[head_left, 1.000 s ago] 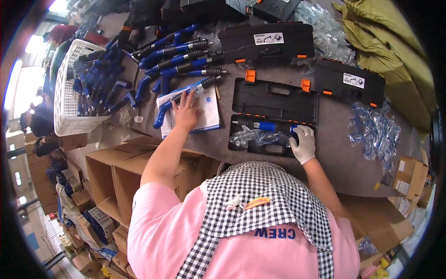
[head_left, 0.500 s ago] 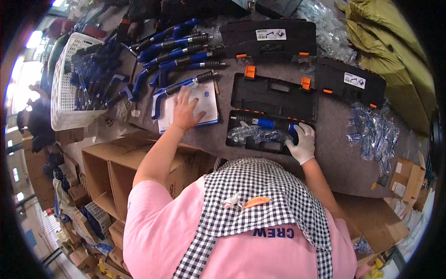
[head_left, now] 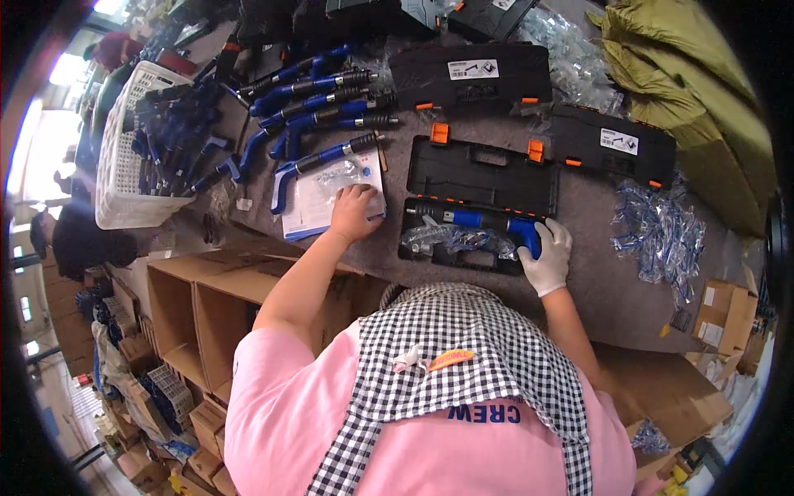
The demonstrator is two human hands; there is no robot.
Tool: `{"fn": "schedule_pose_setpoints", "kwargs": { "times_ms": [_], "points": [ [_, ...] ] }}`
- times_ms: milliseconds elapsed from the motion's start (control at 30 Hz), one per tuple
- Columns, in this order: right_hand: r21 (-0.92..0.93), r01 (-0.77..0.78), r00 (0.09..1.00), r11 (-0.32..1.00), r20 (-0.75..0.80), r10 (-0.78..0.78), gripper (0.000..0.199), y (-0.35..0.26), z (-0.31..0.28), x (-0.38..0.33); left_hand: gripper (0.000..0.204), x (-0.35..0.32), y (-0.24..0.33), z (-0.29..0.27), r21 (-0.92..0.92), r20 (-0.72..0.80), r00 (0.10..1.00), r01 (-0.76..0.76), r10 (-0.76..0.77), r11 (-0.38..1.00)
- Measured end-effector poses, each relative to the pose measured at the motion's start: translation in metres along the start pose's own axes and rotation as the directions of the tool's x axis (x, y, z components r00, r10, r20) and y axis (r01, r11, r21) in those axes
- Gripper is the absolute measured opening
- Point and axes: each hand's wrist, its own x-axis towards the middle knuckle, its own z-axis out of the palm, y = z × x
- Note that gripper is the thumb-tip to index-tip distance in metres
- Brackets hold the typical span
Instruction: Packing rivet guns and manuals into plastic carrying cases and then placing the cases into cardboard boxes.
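White-gloved right hand [head_left: 549, 258] brackets a blue handle [head_left: 524, 232], thumb apart; bare left hand [head_left: 354, 213] rests half-curled on papers [head_left: 306, 205]

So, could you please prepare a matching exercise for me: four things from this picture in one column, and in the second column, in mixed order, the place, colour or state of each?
Column one
1. Left hand
2. Right hand
3. Plastic basket
4. Case nearest the person

Column two
A. Lying open
B. Gloved, at a blue handle
C. Bare, over the printed sheets
D. White, holding blue-and-black tools

Pairs: 1-C; 2-B; 3-D; 4-A
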Motion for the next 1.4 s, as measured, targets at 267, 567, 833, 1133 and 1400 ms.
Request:
{"fn": "schedule_pose_setpoints", "kwargs": {
  "times_ms": [267, 567, 833, 1133, 1400],
  "points": [
    [0.119, 0.175, 0.982, 0.977, -0.095, -0.164, 0.047, -0.051, -0.007, 0.028, 0.026, 0.02, -0.024, -0.046, -0.241, -0.126, 0.869, 0.442, -0.479, 0.864],
    [0.539, -0.842, 0.529, 0.001, 0.827, 0.188, 0.053, -0.091, 0.013, 0.074, 0.029, 0.044, 0.146, -0.067, -0.088, 0.304, 0.943, 0.166, -0.132, 0.982],
    [0.316, -0.834, 0.512, 0.453, 0.748, 0.422, 0.038, 0.013, 0.033, 0.105, 0.037, 0.066, 0.224, 0.012, -0.574, 0.205, 0.949, -0.081, 0.239, 0.815],
    [-0.275, -0.513, 0.576, 0.813, 0.592, 0.564, 0.055, 0.022, 0.015, 0.131, 0.061, 0.11, 0.132, 0.059, -0.106, 0.391, 0.874, -0.269, 0.289, 0.957],
    [-0.092, 0.557, 0.625, 0.825, 0.7, -0.344, 0.058, -0.076, -0.01, 0.072, 0.052, 0.116, 0.129, 0.068, -0.15, 0.191, 0.955, -0.2, 0.227, 0.968]
  ]
}}
